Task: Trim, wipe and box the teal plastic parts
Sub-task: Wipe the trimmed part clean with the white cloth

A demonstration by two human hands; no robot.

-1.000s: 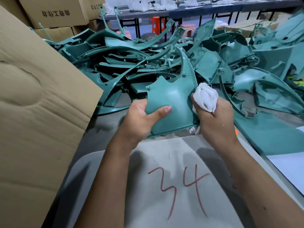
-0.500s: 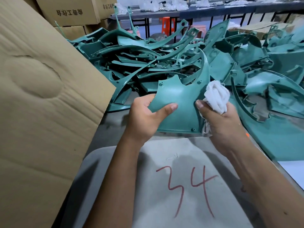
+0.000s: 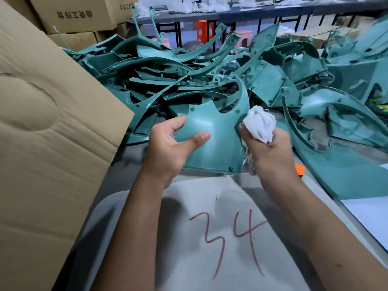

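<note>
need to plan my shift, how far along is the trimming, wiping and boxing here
Done: nothing boxed is visible. In hand: the left hand grips one teal panel while the right hand holds a white rag at its edge. Left: a big pile of teal parts still waits behind it.

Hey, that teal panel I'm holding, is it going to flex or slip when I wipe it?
The teal panel probably stays fairly stiff: it keeps its curved shape held only at its edges by the left hand. It looks thin, so likely light. Its smooth, slightly glossy face may slip under the white cloth in the right hand.
</note>
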